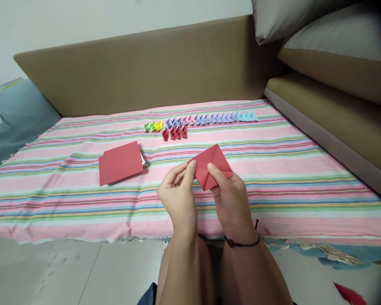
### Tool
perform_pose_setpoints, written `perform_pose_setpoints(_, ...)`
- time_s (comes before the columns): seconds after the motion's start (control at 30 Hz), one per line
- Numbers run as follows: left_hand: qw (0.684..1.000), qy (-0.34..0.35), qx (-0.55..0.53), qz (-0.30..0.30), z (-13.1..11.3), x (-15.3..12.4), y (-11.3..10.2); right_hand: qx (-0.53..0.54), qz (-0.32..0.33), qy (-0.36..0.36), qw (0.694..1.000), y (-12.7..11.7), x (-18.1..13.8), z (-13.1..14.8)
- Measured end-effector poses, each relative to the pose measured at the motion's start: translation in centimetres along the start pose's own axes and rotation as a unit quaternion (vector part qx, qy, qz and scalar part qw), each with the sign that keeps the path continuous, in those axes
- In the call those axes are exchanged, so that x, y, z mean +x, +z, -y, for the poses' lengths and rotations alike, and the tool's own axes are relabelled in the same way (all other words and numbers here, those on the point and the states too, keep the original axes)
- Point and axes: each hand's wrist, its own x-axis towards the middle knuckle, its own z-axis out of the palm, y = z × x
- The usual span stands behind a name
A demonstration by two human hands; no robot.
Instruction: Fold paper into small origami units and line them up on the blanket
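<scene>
A folded red square of origami paper (pixel 206 163), with creases meeting near its middle, is held up in front of me above the striped cloth. My left hand (pixel 180 184) pinches its left corner between thumb and fingers. My right hand (pixel 228 190) grips its lower right side, the thumb pressed on the front near the centre; the fingers behind are partly hidden. Beyond it stand several small folded red paper pieces (pixel 178 133) in a short row. Behind them runs a longer row of folded paper pieces (pixel 206 120) in green, yellow, purple, pink and light blue.
A stack of paper with a red sheet on top (pixel 120 164) lies left of my hands on the striped cloth (pixel 66 178). Brown cushions (pixel 330 114) are piled at the right, and a brown backrest (pixel 146 67) stands behind. A red folded piece (pixel 349 293) lies low at the right.
</scene>
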Motion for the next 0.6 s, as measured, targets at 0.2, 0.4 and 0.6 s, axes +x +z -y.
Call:
perform_pose_setpoints(0.2, 1.0, 0.019, -0.004, -0.005, -0.01, 0.02, -0.04, -0.021, 0.026, 0.001, 0.999, -0.12, 0.13, 0.0)
perform_pose_setpoints(0.4, 1.0, 0.023, -0.004, -0.018, -0.13, 0.07, 0.04, -0.033, 0.077, 0.05, 0.995, -0.38, 0.12, 0.36)
perform_pose_setpoints(0.6, 0.999, 0.027, -0.008, -0.022, -0.28, 0.17, 0.01, -0.076, 0.099, 0.035, 0.992, -0.97, 0.26, 0.6)
